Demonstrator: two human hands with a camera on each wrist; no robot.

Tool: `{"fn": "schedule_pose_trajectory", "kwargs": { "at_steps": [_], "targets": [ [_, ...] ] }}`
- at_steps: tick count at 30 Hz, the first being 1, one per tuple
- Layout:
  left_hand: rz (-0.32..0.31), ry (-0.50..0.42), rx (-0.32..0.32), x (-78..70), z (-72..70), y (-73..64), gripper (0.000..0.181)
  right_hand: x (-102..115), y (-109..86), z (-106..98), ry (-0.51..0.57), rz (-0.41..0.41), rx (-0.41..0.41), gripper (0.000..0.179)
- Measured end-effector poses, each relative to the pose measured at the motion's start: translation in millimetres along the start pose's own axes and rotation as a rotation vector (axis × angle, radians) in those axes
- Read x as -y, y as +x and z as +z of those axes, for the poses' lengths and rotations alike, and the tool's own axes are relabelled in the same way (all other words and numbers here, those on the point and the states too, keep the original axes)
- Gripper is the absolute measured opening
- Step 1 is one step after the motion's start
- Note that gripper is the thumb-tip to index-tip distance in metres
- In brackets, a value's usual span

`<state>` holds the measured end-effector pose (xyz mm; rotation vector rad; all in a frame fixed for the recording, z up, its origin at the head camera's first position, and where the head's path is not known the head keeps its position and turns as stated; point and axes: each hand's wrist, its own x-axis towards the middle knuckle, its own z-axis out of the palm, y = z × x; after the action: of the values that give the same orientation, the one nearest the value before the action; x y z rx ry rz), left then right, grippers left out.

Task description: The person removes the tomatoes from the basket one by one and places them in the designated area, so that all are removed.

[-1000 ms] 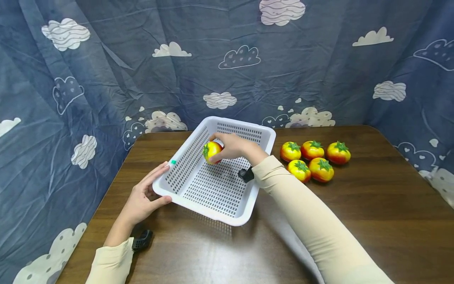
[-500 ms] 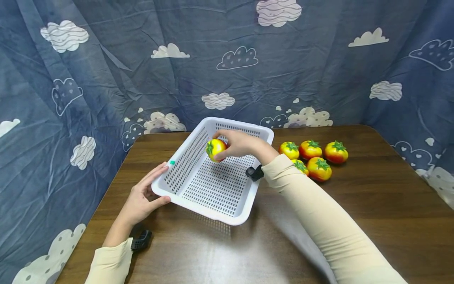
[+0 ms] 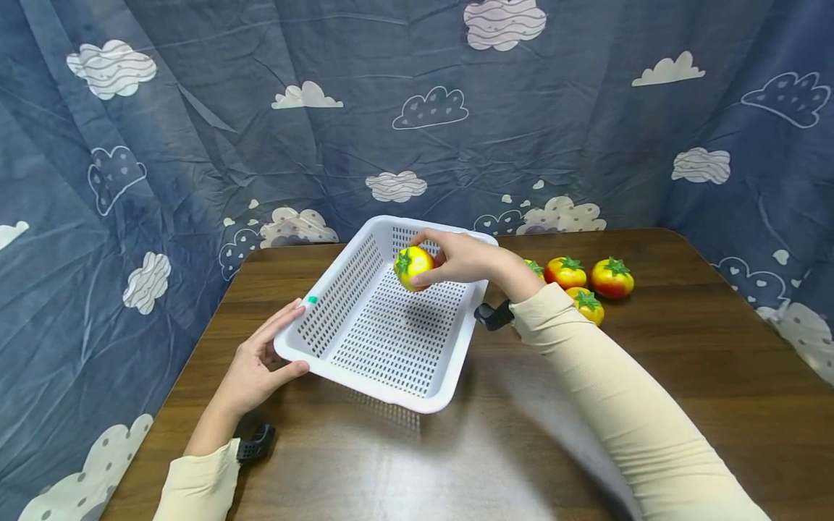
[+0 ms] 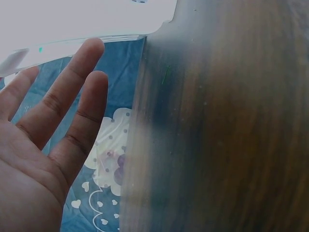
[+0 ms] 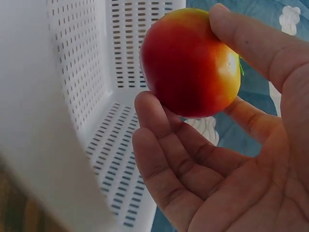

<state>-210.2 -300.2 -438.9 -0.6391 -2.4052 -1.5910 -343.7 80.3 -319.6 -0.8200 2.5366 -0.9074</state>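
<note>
My right hand (image 3: 464, 256) holds a yellow-and-red tomato (image 3: 409, 269) with a green leafy top, above the inside of a white slotted plastic basket (image 3: 365, 386). In the right wrist view the thumb and fingertips pinch the tomato (image 5: 188, 63) from opposite sides, with the basket wall just beyond. My left hand (image 3: 253, 370) rests at the basket's near left corner, fingers along the left rim and thumb at the front rim. Its fingers look straight and spread against the basket in the left wrist view. The basket floor in sight holds only a shadow.
Several more tomatoes (image 3: 612, 278) of the same kind are grouped on the brown wooden table (image 3: 684, 347), right of the basket, partly hidden by my right forearm. A blue cloud-patterned cloth (image 3: 365, 130) hangs behind the table. A small green mark (image 3: 313, 299) shows on the left rim.
My right hand has lifted the tomato and carried it to the right within the basket, the wrist crossing its right rim. The left hand stays at the corner.
</note>
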Motion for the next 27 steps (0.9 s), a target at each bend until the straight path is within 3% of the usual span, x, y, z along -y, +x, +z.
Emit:
{"fn": "schedule_pose_trajectory", "kwargs": {
  "at_steps": [19, 27],
  "targets": [
    [-0.001, 0.011, -0.001, -2.0, 0.5, 0.3, 0.081, -28.5, -30.2, -11.8, 0.016, -0.019, -0.042, 0.071],
    [-0.015, 0.02, -0.003, -1.5, -0.1, -0.7, 0.082, -36.4, -40.7, -16.3, 0.018, 0.027, -0.065, 0.07]
  ]
}}
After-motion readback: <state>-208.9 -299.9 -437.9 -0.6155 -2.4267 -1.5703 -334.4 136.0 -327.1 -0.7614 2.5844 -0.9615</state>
